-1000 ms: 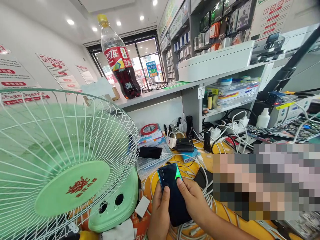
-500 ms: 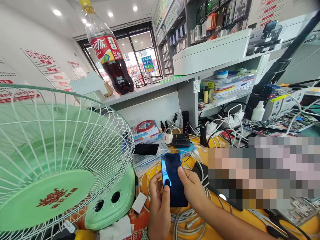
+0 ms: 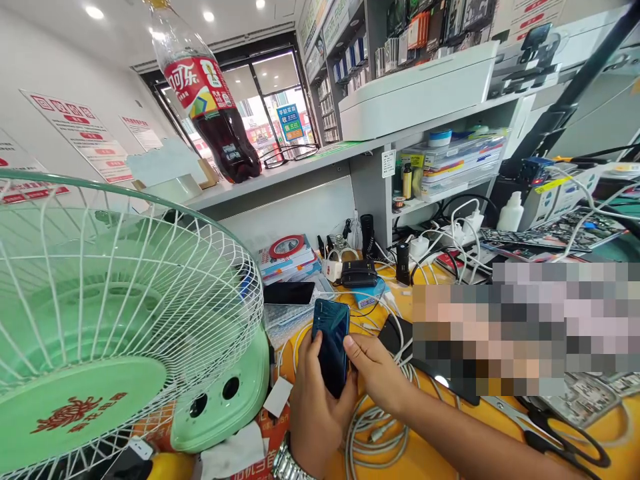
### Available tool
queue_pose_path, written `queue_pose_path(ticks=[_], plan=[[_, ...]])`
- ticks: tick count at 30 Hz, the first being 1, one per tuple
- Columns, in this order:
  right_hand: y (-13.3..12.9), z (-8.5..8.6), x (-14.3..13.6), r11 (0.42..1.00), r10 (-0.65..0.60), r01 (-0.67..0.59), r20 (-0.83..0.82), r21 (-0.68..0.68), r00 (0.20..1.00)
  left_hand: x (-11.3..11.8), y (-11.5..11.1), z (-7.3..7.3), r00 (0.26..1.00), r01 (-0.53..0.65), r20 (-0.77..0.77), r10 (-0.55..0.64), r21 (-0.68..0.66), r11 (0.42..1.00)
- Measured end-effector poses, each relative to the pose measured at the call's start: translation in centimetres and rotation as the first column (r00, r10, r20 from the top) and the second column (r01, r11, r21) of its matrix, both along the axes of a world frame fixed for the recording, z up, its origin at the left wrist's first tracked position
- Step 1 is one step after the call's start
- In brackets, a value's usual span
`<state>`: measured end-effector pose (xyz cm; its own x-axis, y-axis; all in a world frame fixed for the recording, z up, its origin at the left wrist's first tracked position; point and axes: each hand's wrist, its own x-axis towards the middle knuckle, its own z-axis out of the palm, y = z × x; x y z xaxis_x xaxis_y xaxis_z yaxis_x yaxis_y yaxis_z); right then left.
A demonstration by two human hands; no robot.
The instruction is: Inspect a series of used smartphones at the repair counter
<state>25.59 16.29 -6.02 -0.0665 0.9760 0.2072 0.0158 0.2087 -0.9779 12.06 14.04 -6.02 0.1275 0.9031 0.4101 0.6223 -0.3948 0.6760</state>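
Note:
A dark blue glossy smartphone (image 3: 331,337) is held tilted above the orange table, a small camera-like spot near its top left corner. My left hand (image 3: 317,410) wraps round its lower part, fingers along the left edge and thumb by the lower right. A metal watch shows on that wrist. My right hand (image 3: 381,373) touches the phone's right edge with its thumb; its other fingers are partly hidden. Coiled pale cables (image 3: 373,437) lie beneath my hands. Another black phone (image 3: 289,293) rests on bubble wrap just beyond.
At the left stands a green fan (image 3: 100,373) with a white wire guard. A cola bottle (image 3: 210,113) and glasses (image 3: 290,155) sit on the raised shelf. Scissors (image 3: 530,423) lie at the right, near a blurred-out area. Chargers and a black torch (image 3: 403,263) stand behind.
The phone has turned and tilted in my hands. My left thumb has left its surface, and the left hand now grips lower round it. The camera view has shifted slightly.

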Motion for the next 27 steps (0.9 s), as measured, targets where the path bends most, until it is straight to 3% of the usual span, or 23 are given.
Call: queue_pose_path(ticks=[4,6,8,10,13,16,19,22,25,27], plan=[[-0.2,0.2,0.2,0.997,0.004,-0.009,0.058,0.077,0.998,0.1,0.0,0.0,1.000,-0.008,0.027,0.008,-0.005,1.000],[-0.2,0.5,0.3,0.992,0.001,-0.012,0.092,0.124,0.996,0.2,0.0,0.3,0.989,0.002,0.149,0.010,-0.078,0.997],[-0.3,0.9,0.4,0.984,0.012,-0.033,0.122,0.174,0.992,0.1,0.0,0.7,0.933,0.086,0.359,-0.007,-0.205,0.975],[-0.6,1.2,0.4,0.973,0.020,-0.055,0.153,0.223,0.988,-0.1,0.1,1.2,0.797,0.215,0.603,0.027,-0.325,0.921],[-1.0,1.2,0.5,0.947,-0.056,-0.017,0.217,0.321,0.975,-0.4,0.3,1.8,0.503,0.375,0.847,0.175,-0.396,0.838],[-1.3,1.1,0.6,0.915,-0.183,0.073,0.245,0.398,0.952,-0.3,0.5,2.2,0.233,0.525,0.923,0.306,-0.384,0.759],[-1.3,1.1,0.6,0.918,-0.240,0.141,0.236,0.370,0.942,-0.2,0.5,2.5,0.005,0.672,0.920,0.391,-0.292,0.680],[-1.2,1.1,0.6,0.929,-0.248,0.161,0.238,0.332,0.939,-0.3,0.5,2.6,-0.094,0.760,0.926,0.366,-0.171,0.627],[-1.0,1.0,0.5,0.940,-0.241,0.171,0.219,0.296,0.946,-0.6,0.6,2.3,-0.104,0.799,0.937,0.333,-0.121,0.589],[-0.9,0.8,0.4,0.957,-0.202,0.147,0.210,0.252,0.956,-0.7,0.7,2.0,-0.086,0.786,0.938,0.337,-0.144,0.602]])
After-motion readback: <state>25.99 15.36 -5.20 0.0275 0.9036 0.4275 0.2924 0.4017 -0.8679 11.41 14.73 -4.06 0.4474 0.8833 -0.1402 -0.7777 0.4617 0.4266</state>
